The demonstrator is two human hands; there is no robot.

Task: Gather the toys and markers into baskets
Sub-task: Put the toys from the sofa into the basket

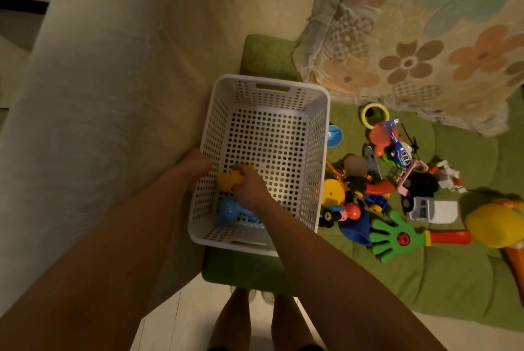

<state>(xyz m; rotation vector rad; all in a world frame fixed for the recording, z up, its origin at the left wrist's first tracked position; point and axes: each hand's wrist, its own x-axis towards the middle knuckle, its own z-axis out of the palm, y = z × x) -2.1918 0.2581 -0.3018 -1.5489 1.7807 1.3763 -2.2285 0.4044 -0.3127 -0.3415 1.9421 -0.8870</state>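
A white perforated basket [312, 129] sits on a green mattress. My left hand [195, 162] grips its left wall from outside. My right hand [249, 186] is inside the basket, fingers closed on a yellow toy [228, 179] near the bottom. A blue toy [229, 210] lies in the basket's near corner, partly under my right forearm. To the right of the basket lies a pile of toys: a green hand clapper [392, 235], a yellow ring [374, 115], a blue helicopter [399, 149], a yellow wheel toy [333, 196], a white truck [433, 210].
A floral quilt [425, 33] covers the far right. A pale cushion or bolster [113, 81] runs along the left of the basket. A big yellow toy [493, 226] lies at the right edge. My bare feet [255, 319] stand on a pale floor below the mattress edge.
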